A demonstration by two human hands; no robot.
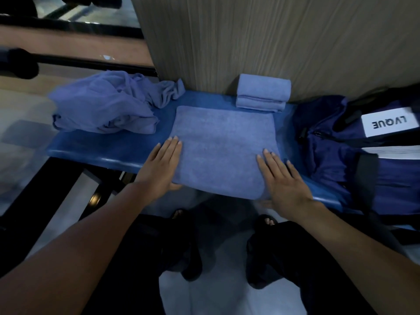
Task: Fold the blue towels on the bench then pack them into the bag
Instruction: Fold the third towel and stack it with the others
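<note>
While flat fingers (172, 144) of both hands press the half-folded soft blue towel (222, 151) holding nothing | next: fold it smaller.

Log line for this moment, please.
stage: folding | left hand flat on towel left edge | right hand flat on right edge | folded stack by wall | crumpled pile left | bag right
</note>
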